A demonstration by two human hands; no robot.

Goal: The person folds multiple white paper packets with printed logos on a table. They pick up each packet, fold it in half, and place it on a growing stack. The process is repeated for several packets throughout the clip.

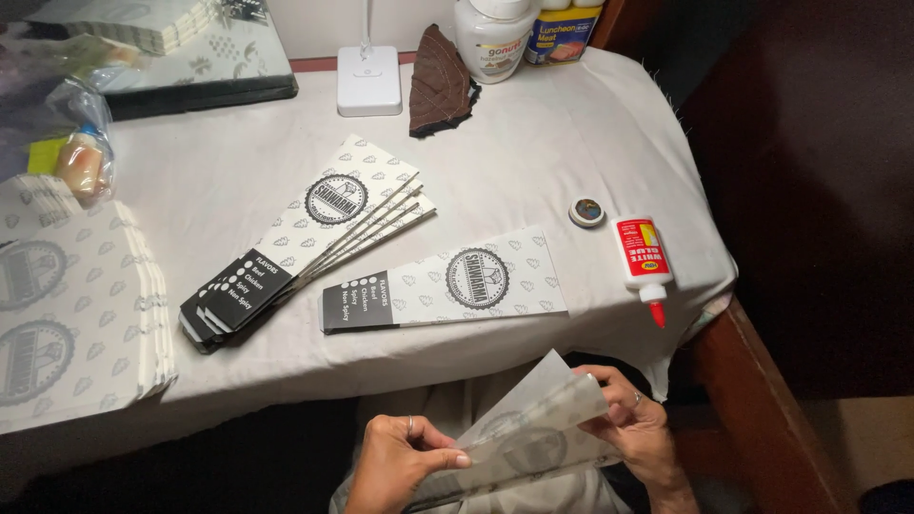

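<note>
The tabletop [533, 143], draped in a pale cloth, fills most of the view, its right edge falling away to dark floor. At far left lies a tall stack of flat printed sheets [76, 295]. Near the middle sits a fanned pile of paper sleeves [314, 233], and just right of it a single sleeve [447, 286] lies flat, with bare cloth around it. A glue bottle [644, 257] rests near the right edge beside a small round tin [586, 211]. Below the near edge, the left hand [400, 466] and right hand [638, 428] hold a thin, translucent printed paper sheet [533, 428], fingers pinching its edges.
</note>
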